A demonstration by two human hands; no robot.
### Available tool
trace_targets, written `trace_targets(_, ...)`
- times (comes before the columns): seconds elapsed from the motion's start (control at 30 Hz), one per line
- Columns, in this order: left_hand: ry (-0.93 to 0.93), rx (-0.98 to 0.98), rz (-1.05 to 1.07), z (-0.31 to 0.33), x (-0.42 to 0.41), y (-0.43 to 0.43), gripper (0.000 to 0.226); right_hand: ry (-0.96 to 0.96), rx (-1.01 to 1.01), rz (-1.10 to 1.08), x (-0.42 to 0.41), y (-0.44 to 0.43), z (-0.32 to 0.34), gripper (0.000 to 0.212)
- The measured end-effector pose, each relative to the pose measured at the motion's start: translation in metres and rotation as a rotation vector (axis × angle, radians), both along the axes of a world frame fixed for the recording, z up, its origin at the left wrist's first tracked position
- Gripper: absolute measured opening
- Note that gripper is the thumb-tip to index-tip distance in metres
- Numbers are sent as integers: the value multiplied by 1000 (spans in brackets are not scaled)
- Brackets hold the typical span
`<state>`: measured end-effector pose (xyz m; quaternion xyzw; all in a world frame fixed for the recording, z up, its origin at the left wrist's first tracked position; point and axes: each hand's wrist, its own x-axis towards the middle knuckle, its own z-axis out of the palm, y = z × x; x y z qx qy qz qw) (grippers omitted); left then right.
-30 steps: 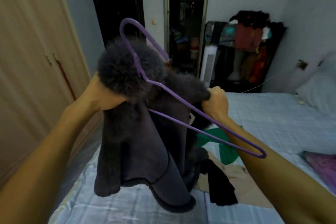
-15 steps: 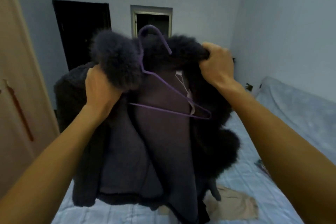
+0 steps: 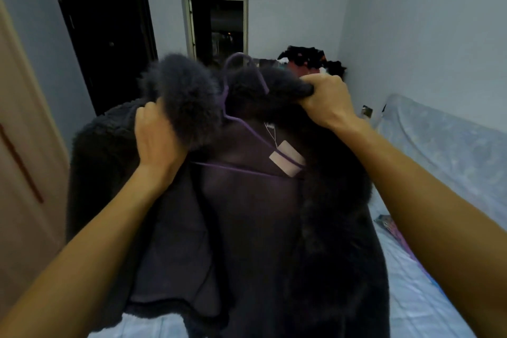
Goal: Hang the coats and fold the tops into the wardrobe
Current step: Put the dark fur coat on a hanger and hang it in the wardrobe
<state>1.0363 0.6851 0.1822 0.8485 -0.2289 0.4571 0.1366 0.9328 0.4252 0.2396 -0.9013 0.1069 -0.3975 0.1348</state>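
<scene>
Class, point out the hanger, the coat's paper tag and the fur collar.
hanger (image 3: 241, 169): head view, bottom bar.
paper tag (image 3: 286, 162): head view, middle of the card.
fur collar (image 3: 186, 107): head view, left fluffy end.

Dark grey coat with fluffy fur collar, held up open-fronted, lining facing the camera, above the near end of the bed. Purple wire hanger sits inside the shoulders, hook poking up through the collar. Pale tag dangles at the neck.
</scene>
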Motion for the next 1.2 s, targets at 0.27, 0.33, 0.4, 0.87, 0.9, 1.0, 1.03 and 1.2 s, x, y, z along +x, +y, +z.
trace_targets(0.27, 301, -488, -254, -21, 1, -23, 32, 333, 601, 534, -9, 52, -19, 36)
trace_targets(0.33, 312, -502, -172, -22, 3, -18, 33, 383, 775, 564, -14, 42, -34, 43)
trace_targets(0.4, 322, -445, -78, -24, 8, -15, 33, 362, 931, 549, -16, 33, -52, 33)
trace_targets(0.87, 514, -468, -229, -22, 14, -22, 15, 296, 93, -59, -26, 4, -100, 29)
trace_targets(0.9, 463, -453, -240, -23, 11, -19, 23, 259, 114, -95, -28, -2, -97, 32)
trace_targets(1.0, 359, -605, -303, -21, 1, -21, 25, 241, 145, -240, -26, -20, -92, 28)
trace_targets(1.03, 360, -713, -338, -21, -3, -26, 24, 246, 164, -286, -23, -27, -93, 28)
trace_targets(1.2, 455, -569, -584, -71, -37, -41, 16, 125, 214, -444, -29, -57, -89, 28)
